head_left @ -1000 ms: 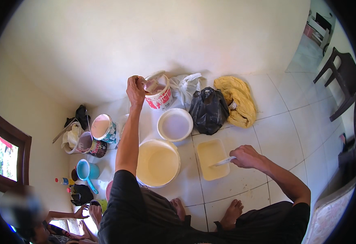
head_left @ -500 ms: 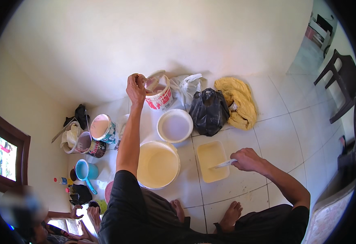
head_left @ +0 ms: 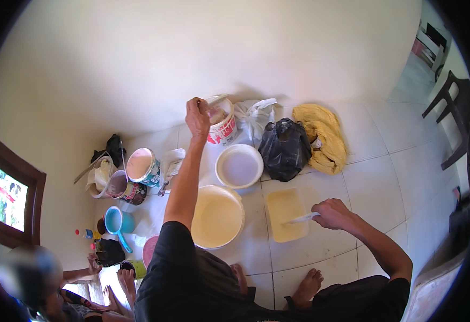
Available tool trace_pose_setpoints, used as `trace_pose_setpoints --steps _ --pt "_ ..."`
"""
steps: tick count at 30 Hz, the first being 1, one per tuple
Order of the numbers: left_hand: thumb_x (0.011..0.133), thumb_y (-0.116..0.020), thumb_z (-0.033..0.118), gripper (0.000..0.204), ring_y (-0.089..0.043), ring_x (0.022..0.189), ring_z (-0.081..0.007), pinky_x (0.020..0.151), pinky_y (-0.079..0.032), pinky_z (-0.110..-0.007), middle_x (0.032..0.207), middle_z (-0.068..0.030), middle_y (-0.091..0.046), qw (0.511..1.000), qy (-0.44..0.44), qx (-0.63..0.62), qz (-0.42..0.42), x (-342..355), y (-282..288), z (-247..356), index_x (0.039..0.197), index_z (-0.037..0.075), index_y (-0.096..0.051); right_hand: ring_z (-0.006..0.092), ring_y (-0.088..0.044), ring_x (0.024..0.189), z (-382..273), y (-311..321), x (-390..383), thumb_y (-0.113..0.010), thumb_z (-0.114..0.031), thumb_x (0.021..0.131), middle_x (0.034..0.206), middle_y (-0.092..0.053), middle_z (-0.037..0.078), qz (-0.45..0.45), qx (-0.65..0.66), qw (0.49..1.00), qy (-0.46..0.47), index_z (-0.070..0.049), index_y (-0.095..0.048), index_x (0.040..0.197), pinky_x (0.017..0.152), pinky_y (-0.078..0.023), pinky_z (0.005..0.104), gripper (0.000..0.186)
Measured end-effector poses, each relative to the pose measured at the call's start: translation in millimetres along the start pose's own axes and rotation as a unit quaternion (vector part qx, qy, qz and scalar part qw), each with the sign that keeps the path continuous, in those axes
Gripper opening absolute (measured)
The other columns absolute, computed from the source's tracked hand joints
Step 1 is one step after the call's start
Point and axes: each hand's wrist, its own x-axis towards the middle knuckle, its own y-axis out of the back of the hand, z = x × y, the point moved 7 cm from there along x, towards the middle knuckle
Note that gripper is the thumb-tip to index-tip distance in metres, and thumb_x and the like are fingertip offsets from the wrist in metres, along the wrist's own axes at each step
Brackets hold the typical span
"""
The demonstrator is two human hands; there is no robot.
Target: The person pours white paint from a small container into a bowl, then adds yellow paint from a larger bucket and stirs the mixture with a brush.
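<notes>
My left hand (head_left: 198,118) reaches forward over a small white and red bucket (head_left: 222,129) by the wall and grips its lid or rim. My right hand (head_left: 333,213) holds a flat white scraper (head_left: 301,218) whose blade lies in a rectangular tray of pale yellow paint (head_left: 286,214). Between the two stands a large white bucket full of cream paint (head_left: 216,217). Behind it rests an empty white round bucket (head_left: 239,166). My bare feet show on the floor tiles below.
A black plastic bag (head_left: 285,148), a white bag (head_left: 254,114) and a yellow cloth (head_left: 322,136) lie by the wall. Paint cans (head_left: 142,166), a blue scoop (head_left: 115,222) and small bottles stand at the left. Another person's hands (head_left: 125,277) appear at lower left. A dark chair (head_left: 459,123) stands at right.
My left hand stays at the small bucket and has tipped its lid slightly. My right hand with the scraper has barely moved over the tray.
</notes>
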Motion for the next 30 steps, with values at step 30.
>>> trace_pose_setpoints --steps 30 --pt "0.093 -0.065 0.021 0.018 -0.068 0.086 -0.0341 0.08 -0.052 -0.045 0.094 -0.016 -0.072 0.98 0.193 -0.002 -0.055 1 -12 -29 0.099 0.003 -0.068 0.0386 -0.069 0.079 0 5 -4 -0.07 -0.018 0.086 0.078 -0.071 0.017 0.02 0.02 1.0 0.012 -0.002 -0.071 0.086 0.072 -0.054 0.0485 0.016"
